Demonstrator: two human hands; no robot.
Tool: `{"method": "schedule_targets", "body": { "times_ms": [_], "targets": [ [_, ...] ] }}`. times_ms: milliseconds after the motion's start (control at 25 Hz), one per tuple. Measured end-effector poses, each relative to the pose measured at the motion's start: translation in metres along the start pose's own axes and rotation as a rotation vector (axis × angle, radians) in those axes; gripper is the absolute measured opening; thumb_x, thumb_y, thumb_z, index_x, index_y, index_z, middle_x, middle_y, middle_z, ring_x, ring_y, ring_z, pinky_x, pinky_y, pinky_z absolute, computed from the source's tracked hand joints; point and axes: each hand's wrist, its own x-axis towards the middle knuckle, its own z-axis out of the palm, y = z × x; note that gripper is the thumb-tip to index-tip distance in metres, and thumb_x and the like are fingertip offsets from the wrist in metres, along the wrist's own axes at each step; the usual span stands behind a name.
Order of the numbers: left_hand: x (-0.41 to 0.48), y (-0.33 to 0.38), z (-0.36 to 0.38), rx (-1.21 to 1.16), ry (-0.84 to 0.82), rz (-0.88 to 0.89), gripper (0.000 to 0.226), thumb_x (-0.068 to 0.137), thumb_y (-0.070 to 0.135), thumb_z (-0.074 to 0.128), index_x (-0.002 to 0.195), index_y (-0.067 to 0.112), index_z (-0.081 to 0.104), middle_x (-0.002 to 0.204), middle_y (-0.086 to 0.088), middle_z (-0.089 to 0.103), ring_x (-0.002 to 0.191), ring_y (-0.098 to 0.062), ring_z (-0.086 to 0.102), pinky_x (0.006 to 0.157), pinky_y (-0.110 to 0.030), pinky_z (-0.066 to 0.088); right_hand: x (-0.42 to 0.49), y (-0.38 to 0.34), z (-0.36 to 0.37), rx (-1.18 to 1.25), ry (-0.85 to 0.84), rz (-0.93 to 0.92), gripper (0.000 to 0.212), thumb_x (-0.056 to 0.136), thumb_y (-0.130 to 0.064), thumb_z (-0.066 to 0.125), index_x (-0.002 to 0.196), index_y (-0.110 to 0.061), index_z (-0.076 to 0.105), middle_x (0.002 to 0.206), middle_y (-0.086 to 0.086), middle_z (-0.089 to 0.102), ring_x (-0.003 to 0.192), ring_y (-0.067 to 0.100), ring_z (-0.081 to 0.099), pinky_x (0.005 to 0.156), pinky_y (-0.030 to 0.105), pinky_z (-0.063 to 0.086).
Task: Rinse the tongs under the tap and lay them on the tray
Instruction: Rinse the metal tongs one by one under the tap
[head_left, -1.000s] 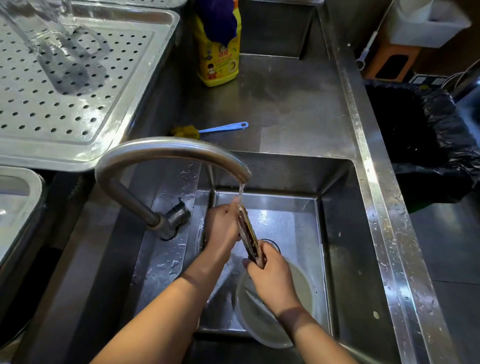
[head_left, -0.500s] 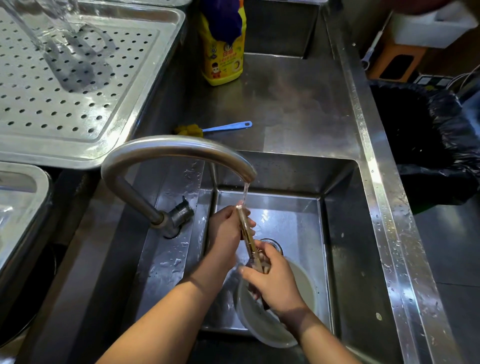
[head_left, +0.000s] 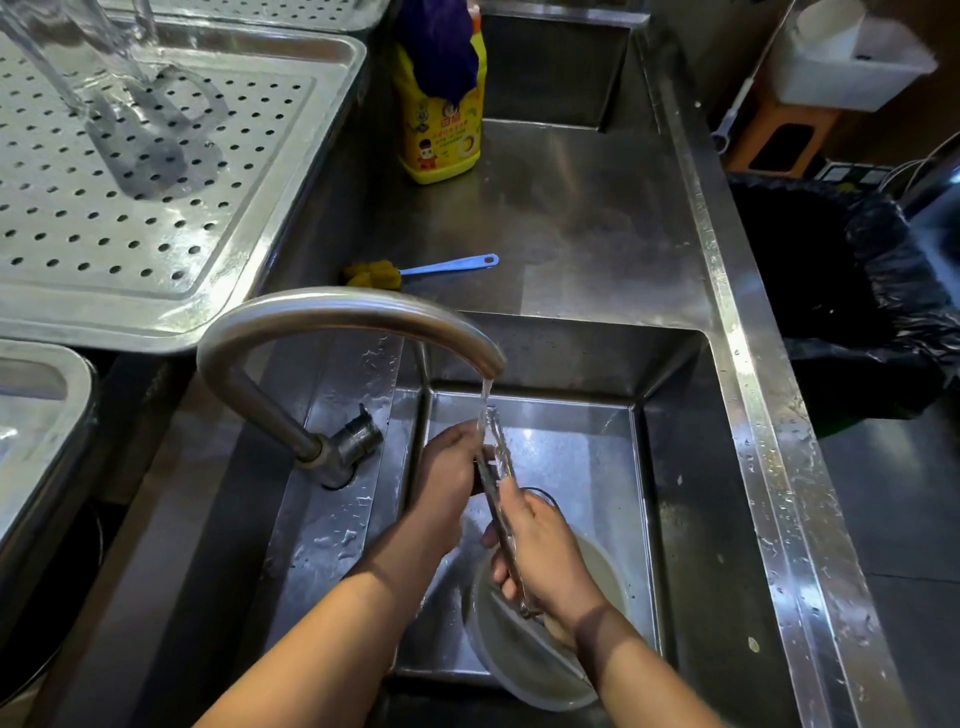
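Slim metal tongs (head_left: 497, 457) stand nearly upright over the sink basin (head_left: 675, 467), their tip in the water running from the curved tap (head_left: 332, 317). My right hand (head_left: 540, 551) grips the lower handle end. My left hand (head_left: 447, 467) is closed around the upper part of the tongs, just under the stream. The perforated steel tray (head_left: 130, 208) lies at the upper left, beside the sink.
A round bowl (head_left: 519, 660) of cloudy water sits in the basin under my right hand. A yellow detergent bottle (head_left: 441, 135) and a blue-handled brush (head_left: 431, 270) rest on the counter behind the sink. A black-lined bin (head_left: 841, 291) stands to the right.
My right hand has slid down the tongs toward the bowl, and the tongs' tip now reaches higher into the stream. My left hand stays on the upper part.
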Motion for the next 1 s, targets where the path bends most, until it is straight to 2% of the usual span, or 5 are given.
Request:
{"method": "schedule_targets", "body": {
  "times_ms": [240,520,680,840,1000],
  "targets": [
    [-0.015,0.010,0.016,0.008,0.076,0.227,0.021,0.100,0.019,0.054,0.084,0.012,0.066,0.070,-0.001,0.064,0.063,-0.013,0.059,0.063,-0.029,0.048,0.012,-0.002,0.002,0.015,0.065,0.000,0.027,0.094,-0.051,0.059,0.088,-0.025,0.060,0.072,0.006,0.062,0.050,0.017,0.056,0.046,0.027,0.046],
    [-0.009,0.014,0.008,-0.276,-0.093,-0.085,0.016,0.096,0.029,0.061,0.097,0.013,0.065,0.072,-0.001,0.058,0.060,-0.012,0.057,0.054,-0.023,0.047,0.009,0.003,-0.007,-0.102,0.293,-0.088,0.060,0.055,-0.054,0.085,0.096,-0.033,0.046,0.072,0.006,0.063,0.051,0.021,0.061,0.041,0.032,0.049],
    [-0.010,0.010,0.003,-0.022,-0.036,0.212,0.019,0.097,0.022,0.062,0.092,0.005,0.068,0.068,-0.003,0.066,0.058,-0.014,0.062,0.050,-0.022,0.050,0.001,0.014,-0.010,-0.286,0.433,-0.203,0.055,0.066,-0.039,0.087,0.101,-0.042,0.044,0.076,-0.002,0.061,0.065,0.019,0.063,0.063,0.040,0.058],
    [-0.009,0.012,0.003,0.011,-0.050,0.245,0.014,0.096,0.009,0.058,0.094,0.006,0.071,0.069,-0.001,0.070,0.062,-0.014,0.066,0.057,-0.026,0.056,-0.009,0.013,-0.013,0.099,0.107,-0.192,0.043,0.083,-0.007,0.077,0.112,-0.029,0.055,0.083,-0.003,0.071,0.054,0.016,0.064,0.043,0.027,0.051],
    [-0.012,0.008,0.007,0.011,-0.044,0.215,0.014,0.094,-0.002,0.055,0.095,0.006,0.067,0.079,-0.011,0.067,0.073,-0.023,0.062,0.060,-0.027,0.055,-0.009,0.009,-0.008,-0.005,0.024,-0.139,0.039,0.087,-0.002,0.068,0.118,-0.022,0.055,0.066,0.005,0.062,0.042,0.014,0.050,0.038,0.024,0.039]
  ]
}}
